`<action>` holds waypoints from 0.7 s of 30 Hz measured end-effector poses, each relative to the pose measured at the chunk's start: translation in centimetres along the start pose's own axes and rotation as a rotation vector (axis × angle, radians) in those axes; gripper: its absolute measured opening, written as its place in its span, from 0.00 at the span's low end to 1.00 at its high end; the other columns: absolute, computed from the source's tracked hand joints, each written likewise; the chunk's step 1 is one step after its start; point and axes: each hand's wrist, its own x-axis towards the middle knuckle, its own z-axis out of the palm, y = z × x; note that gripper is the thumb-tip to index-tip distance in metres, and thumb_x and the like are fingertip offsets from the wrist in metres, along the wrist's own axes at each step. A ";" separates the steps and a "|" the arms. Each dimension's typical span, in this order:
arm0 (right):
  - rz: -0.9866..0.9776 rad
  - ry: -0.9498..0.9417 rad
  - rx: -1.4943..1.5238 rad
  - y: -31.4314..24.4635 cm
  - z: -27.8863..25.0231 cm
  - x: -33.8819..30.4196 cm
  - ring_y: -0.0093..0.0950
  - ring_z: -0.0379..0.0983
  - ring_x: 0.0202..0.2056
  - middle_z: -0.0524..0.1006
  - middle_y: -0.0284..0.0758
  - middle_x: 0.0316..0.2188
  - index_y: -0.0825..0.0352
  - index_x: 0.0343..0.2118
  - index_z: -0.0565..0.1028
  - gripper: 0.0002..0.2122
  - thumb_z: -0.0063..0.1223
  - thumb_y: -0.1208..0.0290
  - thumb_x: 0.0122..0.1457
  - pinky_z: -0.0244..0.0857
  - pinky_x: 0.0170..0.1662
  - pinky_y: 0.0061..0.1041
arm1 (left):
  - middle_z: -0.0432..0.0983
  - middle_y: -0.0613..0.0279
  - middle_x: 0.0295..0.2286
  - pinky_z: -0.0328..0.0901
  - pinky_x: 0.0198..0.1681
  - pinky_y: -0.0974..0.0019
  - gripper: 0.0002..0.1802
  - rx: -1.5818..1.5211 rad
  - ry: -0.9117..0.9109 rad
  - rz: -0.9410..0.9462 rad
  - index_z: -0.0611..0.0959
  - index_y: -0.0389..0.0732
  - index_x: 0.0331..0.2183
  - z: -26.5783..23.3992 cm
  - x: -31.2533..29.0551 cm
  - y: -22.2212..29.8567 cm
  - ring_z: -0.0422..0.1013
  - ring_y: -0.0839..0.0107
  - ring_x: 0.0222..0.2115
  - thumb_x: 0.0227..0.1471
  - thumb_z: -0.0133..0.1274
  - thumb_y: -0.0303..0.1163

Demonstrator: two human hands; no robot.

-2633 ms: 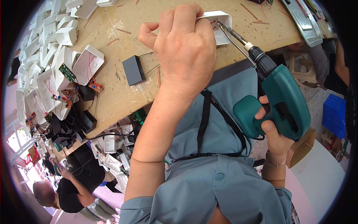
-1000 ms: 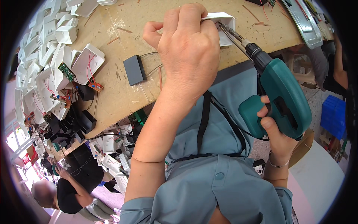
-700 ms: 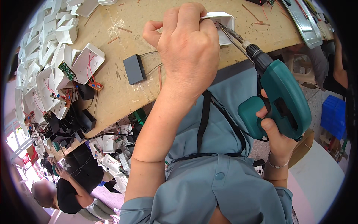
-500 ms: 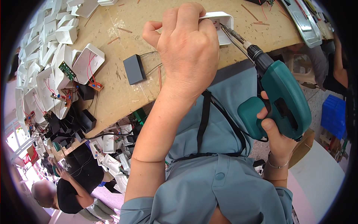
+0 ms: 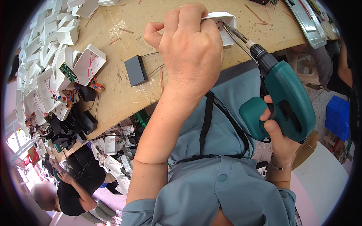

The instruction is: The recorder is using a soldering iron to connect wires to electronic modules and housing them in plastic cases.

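At the top of the bench, my left hand [image 5: 192, 51] is curled against a white plastic case [image 5: 229, 19], its fingertips hidden behind the knuckles. Red wire shows faintly inside the case. My right hand [image 5: 281, 139] grips the handle of a green soldering gun [image 5: 290, 100], thumb and fingers wrapped round it. The gun's thin metal tip reaches into the case beside my left fingers; exactly what it touches is too small to tell. Left of my wrist lies a small black box [image 5: 136, 70], and its two dark wires run under my left hand.
Many white cases [image 5: 68, 35] are piled at the left, with circuit boards [image 5: 68, 71] and black boxes [image 5: 87, 121] on wires near the bench edge. A metal tray [image 5: 310, 26] stands at the right. Another person [image 5: 77, 188] works at lower left. Copper-coloured strips [image 5: 126, 30] are scattered about.
Both hands stay almost in place. My left hand and the soldering gun have shifted very slightly right, with the tip still inside the case.
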 end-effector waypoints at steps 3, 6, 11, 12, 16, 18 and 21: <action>-0.011 -0.009 0.002 0.1 0.0 0.2 0.22 0.68 0.27 0.73 0.41 0.37 0.74 0.47 0.65 0.26 0.60 0.68 0.46 0.63 0.31 0.19 | 0.67 0.66 0.27 0.49 0.34 0.60 0.02 0.007 -0.001 -0.008 0.74 0.40 0.18 0.0 -0.1 0.0 0.64 0.68 0.28 0.35 0.51 0.23; -0.013 -0.020 -0.005 0.2 0.0 0.3 0.22 0.68 0.27 0.73 0.40 0.36 0.74 0.46 0.65 0.25 0.60 0.68 0.46 0.62 0.30 0.19 | 0.67 0.66 0.27 0.49 0.34 0.60 0.02 -0.004 0.010 -0.002 0.74 0.40 0.18 0.1 -0.1 0.0 0.64 0.68 0.27 0.35 0.51 0.23; -0.013 -0.025 -0.003 0.2 0.1 0.4 0.22 0.68 0.27 0.73 0.40 0.36 0.73 0.46 0.65 0.24 0.60 0.70 0.47 0.63 0.30 0.19 | 0.67 0.66 0.27 0.49 0.34 0.60 0.02 -0.001 -0.048 -0.029 0.74 0.40 0.17 -0.3 -0.2 0.1 0.64 0.68 0.28 0.35 0.51 0.23; -0.011 -0.015 -0.004 0.2 0.1 0.4 0.22 0.68 0.27 0.73 0.40 0.36 0.73 0.46 0.65 0.24 0.60 0.70 0.46 0.63 0.30 0.19 | 0.67 0.66 0.27 0.49 0.34 0.60 0.02 0.000 -0.048 -0.028 0.74 0.40 0.17 -0.3 -0.4 0.0 0.64 0.68 0.28 0.35 0.51 0.23; -0.022 0.063 0.098 -0.1 0.5 0.6 0.22 0.70 0.27 0.75 0.37 0.29 0.75 0.39 0.72 0.18 0.62 0.80 0.42 0.67 0.31 0.19 | 0.67 0.66 0.27 0.49 0.34 0.60 0.02 0.028 -0.005 0.005 0.73 0.40 0.17 0.1 -0.2 -0.2 0.64 0.68 0.27 0.35 0.50 0.23; -0.025 0.022 0.046 0.0 0.2 0.5 0.22 0.69 0.27 0.74 0.38 0.32 0.74 0.42 0.68 0.21 0.61 0.76 0.44 0.65 0.31 0.19 | 0.67 0.66 0.27 0.49 0.34 0.60 0.03 0.000 0.010 -0.004 0.73 0.40 0.17 0.0 0.0 0.0 0.64 0.68 0.27 0.35 0.50 0.23; -0.017 -0.020 0.003 0.0 0.1 0.4 0.22 0.68 0.27 0.73 0.39 0.36 0.73 0.46 0.65 0.24 0.59 0.71 0.47 0.63 0.31 0.19 | 0.67 0.66 0.27 0.49 0.34 0.59 0.03 0.019 -0.013 0.004 0.73 0.40 0.17 -0.1 0.1 0.0 0.64 0.68 0.27 0.35 0.50 0.22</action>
